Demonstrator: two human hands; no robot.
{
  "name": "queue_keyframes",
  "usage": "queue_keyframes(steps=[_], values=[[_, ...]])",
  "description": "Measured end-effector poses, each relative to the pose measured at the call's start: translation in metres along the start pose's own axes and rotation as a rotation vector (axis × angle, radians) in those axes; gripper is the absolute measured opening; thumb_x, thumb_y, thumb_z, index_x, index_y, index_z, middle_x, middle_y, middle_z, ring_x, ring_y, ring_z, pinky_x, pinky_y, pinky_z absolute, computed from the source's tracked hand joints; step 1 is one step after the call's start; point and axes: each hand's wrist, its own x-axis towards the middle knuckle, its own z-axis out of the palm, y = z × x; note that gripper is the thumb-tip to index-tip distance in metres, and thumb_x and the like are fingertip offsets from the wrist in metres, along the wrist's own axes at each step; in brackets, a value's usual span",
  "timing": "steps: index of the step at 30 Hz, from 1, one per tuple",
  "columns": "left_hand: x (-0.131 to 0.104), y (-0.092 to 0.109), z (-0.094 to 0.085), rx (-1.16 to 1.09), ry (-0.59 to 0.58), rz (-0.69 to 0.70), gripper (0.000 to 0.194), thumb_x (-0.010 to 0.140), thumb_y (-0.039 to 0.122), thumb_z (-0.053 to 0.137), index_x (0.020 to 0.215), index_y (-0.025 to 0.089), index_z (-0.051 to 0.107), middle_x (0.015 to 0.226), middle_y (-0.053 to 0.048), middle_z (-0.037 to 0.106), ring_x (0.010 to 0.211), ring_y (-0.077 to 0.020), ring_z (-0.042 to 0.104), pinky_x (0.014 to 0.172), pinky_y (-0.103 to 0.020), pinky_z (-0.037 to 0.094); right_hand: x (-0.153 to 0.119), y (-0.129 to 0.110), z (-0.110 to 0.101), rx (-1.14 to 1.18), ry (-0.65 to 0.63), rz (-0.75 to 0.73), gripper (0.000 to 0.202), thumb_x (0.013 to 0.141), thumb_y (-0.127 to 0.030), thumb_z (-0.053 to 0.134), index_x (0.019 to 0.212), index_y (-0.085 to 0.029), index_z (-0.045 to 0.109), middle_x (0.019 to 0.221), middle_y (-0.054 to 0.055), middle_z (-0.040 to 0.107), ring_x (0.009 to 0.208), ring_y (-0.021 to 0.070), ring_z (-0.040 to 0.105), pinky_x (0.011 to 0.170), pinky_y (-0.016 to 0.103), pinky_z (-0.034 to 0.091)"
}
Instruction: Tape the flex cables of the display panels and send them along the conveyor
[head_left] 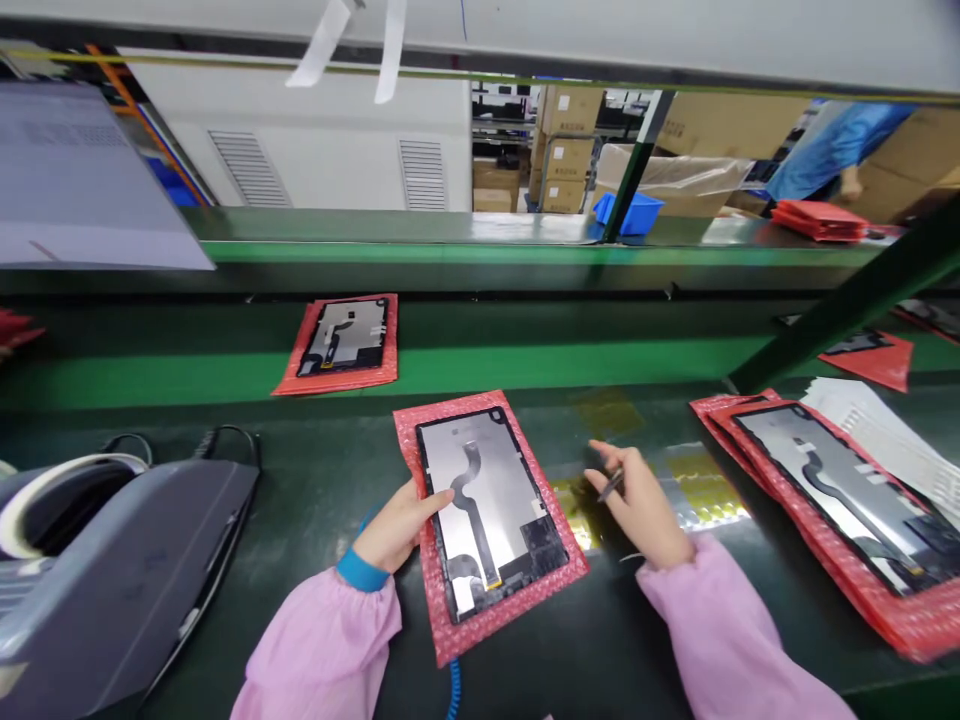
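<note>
A tablet screen panel [491,500] with a silver back and a dark flex cable lies on a red bubble-wrap bag [517,612]. My left hand [405,525], blue band at the wrist, grips the bag and panel at their left edge, thumb on top of the panel. Right of the panel, my right hand [634,500] hovers over the bench with a pair of tweezers [611,486] between its fingers, apart from the panel. Strips of yellow tape [701,480] are on the dark bench beside that hand.
Another panel [345,335] rests on a red bag on the green belt [525,355]. Stacked bagged panels [832,490] and papers [885,430] are at right, beneath a green post [840,310]. A grey machine [135,570] with a tape ring stands left. Behind, a person's blue sleeve [832,150] shows.
</note>
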Motion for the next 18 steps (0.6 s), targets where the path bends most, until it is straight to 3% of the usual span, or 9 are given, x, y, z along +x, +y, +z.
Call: queue_keyframes(steps=[3,6,10,13,15,17,18], values=[[0.008,-0.003,0.005,0.058,0.057,0.088,0.054,0.068,0.027,0.093,0.116,0.017,0.070,0.120,-0.014,0.076,0.114,-0.0356,0.071,0.105,-0.047,0.052,-0.007,0.037,-0.026,-0.292,0.059,-0.035,0.031,0.089,-0.054,0.059,0.091,-0.027,0.043,0.145,0.022,0.059,0.134,0.0426,0.054,0.104,0.065,0.040],[0.015,-0.005,0.010,0.122,0.117,0.172,0.058,0.068,0.026,0.092,0.120,0.019,0.067,0.128,-0.012,0.072,0.130,-0.0368,0.061,0.115,-0.048,0.043,-0.007,0.058,-0.027,-0.393,0.054,-0.054,0.030,0.093,-0.055,0.053,0.093,-0.026,0.045,0.151,0.021,0.054,0.144,0.0422,0.044,0.110,0.069,0.033],[0.015,-0.004,0.010,0.226,0.197,0.259,0.057,0.067,0.024,0.091,0.119,0.022,0.067,0.134,-0.009,0.067,0.142,-0.0356,0.048,0.124,-0.046,0.028,0.008,0.061,-0.019,-0.369,0.044,-0.055,0.035,0.093,-0.059,0.053,0.096,-0.025,0.046,0.157,0.023,0.046,0.147,0.0402,0.041,0.114,0.069,0.029],[0.005,-0.002,0.010,0.310,0.190,0.276,0.056,0.070,0.028,0.089,0.121,0.022,0.067,0.135,-0.010,0.066,0.141,-0.0367,0.049,0.125,-0.047,0.028,0.015,0.051,-0.025,-0.254,0.070,-0.055,0.042,0.088,-0.065,0.058,0.094,-0.025,0.047,0.154,0.025,0.050,0.145,0.0414,0.043,0.114,0.069,0.029],[-0.008,-0.004,0.011,0.444,0.214,0.307,0.065,0.077,0.034,0.084,0.136,0.021,0.060,0.145,-0.012,0.059,0.144,-0.0376,0.046,0.124,-0.049,0.031,0.011,0.040,-0.032,-0.118,0.154,-0.057,0.038,0.092,-0.062,0.057,0.097,-0.026,0.050,0.140,0.021,0.064,0.132,0.0374,0.058,0.109,0.063,0.039],[-0.025,-0.012,0.013,0.605,0.262,0.338,0.081,0.086,0.041,0.073,0.156,0.022,0.037,0.159,-0.016,0.044,0.145,-0.0381,0.044,0.119,-0.052,0.039,-0.001,0.029,-0.039,0.064,0.264,-0.021,0.032,0.100,-0.056,0.047,0.107,-0.026,0.054,0.109,0.013,0.076,0.096,0.0288,0.072,0.091,0.050,0.053],[-0.034,-0.017,0.015,0.678,0.278,0.359,0.085,0.091,0.043,0.067,0.162,0.024,0.023,0.164,-0.017,0.037,0.145,-0.0378,0.045,0.114,-0.052,0.045,-0.008,0.023,-0.042,0.158,0.301,0.015,0.033,0.103,-0.054,0.041,0.111,-0.026,0.057,0.092,0.008,0.075,0.076,0.0242,0.070,0.077,0.043,0.056]])
